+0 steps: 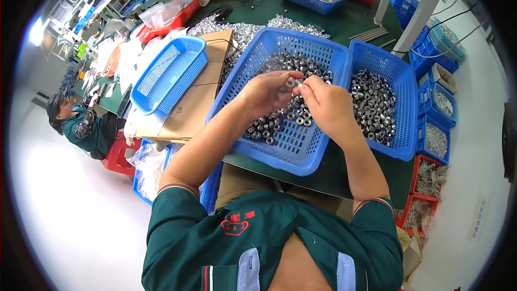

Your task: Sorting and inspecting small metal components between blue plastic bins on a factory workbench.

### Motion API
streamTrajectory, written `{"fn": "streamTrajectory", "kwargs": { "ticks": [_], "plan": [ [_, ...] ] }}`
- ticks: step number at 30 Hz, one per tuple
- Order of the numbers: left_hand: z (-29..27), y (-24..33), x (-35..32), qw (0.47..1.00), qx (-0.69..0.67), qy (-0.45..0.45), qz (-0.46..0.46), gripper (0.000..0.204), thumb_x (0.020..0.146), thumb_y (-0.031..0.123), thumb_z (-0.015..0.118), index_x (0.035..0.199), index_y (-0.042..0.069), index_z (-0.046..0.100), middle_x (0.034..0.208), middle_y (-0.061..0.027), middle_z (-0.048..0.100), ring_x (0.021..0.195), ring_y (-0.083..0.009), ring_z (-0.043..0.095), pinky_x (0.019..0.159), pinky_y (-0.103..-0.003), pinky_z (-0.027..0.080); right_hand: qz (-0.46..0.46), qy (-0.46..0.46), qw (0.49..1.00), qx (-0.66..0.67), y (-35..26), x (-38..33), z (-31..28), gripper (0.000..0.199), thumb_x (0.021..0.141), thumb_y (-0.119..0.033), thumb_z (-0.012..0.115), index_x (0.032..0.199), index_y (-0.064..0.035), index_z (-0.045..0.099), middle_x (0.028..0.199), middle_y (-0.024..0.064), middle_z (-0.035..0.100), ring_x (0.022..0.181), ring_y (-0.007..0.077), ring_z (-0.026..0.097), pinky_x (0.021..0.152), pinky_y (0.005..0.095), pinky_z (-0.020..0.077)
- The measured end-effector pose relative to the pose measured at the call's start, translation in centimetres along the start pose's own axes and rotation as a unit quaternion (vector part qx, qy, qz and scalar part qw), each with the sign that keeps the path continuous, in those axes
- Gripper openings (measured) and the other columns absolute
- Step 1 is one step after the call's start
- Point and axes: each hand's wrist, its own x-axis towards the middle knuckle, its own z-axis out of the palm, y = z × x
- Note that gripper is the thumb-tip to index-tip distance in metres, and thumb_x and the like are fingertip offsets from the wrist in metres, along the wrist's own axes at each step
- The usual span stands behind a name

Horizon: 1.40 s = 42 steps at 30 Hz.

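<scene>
Head view: left fingers [281, 74] pinch a metal ring [291, 82]; right fingers [311, 91], a mostly hidden piece [300, 83].

In the fingertips of my left hand [264, 96] I hold a small ring-like metal piece [291, 82] — silvery, round, with a hole in its face and that face turned partly toward me. My right hand [327, 105] pinches a slim, bright metal bit [300, 83] just beside it; whether the two touch, I can't tell. Both sit raised above the loose metal rings [264, 125] — short, shiny, dark-holed, tumbled at different angles across the bottom of my blue basket [299, 166].
</scene>
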Motion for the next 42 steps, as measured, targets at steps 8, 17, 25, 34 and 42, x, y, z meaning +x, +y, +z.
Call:
{"fn": "streamTrajectory", "kwargs": {
  "ticks": [8,17,25,34,42],
  "plan": [
    [-0.3,-0.1,0.0,0.998,0.055,0.004,0.027,0.015,0.094,0.017,0.058,0.101,0.004,0.061,0.080,-0.0059,0.063,0.059,-0.0097,0.049,0.052,-0.021,0.036,-0.025,-0.019,0.995,-0.092,-0.2,0.0,0.4,0.016,0.088,-0.021,0.060,0.080,-0.0072,0.059,0.064,0.0138,0.061,0.061,0.0320,0.062,0.054,0.0418,0.0459],
    [-0.8,0.2,-0.1,0.997,0.077,0.013,-0.007,0.015,0.088,0.016,0.067,0.083,0.008,0.055,0.074,-0.0052,0.061,0.060,-0.0110,0.055,0.048,-0.021,0.033,-0.199,0.065,0.961,-0.179,-0.3,-0.3,1.0,0.004,0.075,-0.012,0.059,0.072,-0.0105,0.056,0.064,0.0070,0.059,0.059,0.0248,0.061,0.054,0.0381,0.0462],
    [-1.3,0.3,-0.6,0.987,0.132,0.028,0.089,0.011,0.090,0.013,0.064,0.088,0.006,0.056,0.071,-0.0047,0.059,0.058,-0.0107,0.049,0.051,-0.023,0.037,-0.025,0.018,0.999,-0.030,0.0,-0.3,3.1,0.024,0.089,-0.025,0.057,0.073,-0.0072,0.054,0.065,0.0142,0.061,0.059,0.0350,0.061,0.052,0.0458,0.0451],
    [4.6,3.1,1.2,0.960,0.260,0.012,0.105,0.013,0.092,0.017,0.062,0.093,0.005,0.058,0.077,-0.0026,0.061,0.057,-0.0073,0.046,0.052,-0.021,0.034,0.032,0.045,0.986,0.157,1.8,0.6,-1.0,0.033,0.093,-0.030,0.057,0.075,-0.0020,0.056,0.055,0.0123,0.054,0.049,0.0255,0.057,0.047,0.0389,0.0412],
    [13.4,-0.5,10.3,0.720,0.671,-0.159,0.074,0.023,0.079,0.017,0.067,0.098,0.005,0.065,0.089,-0.0083,0.065,0.082,-0.0181,0.062,0.072,-0.032,0.049,-0.184,0.102,0.974,0.088,-4.7,-3.4,-5.9,0.019,0.086,-0.018,0.066,0.078,-0.0054,0.054,0.057,0.0119,0.056,0.052,0.0318,0.058,0.046,0.0414,0.0422]
  ]
}}
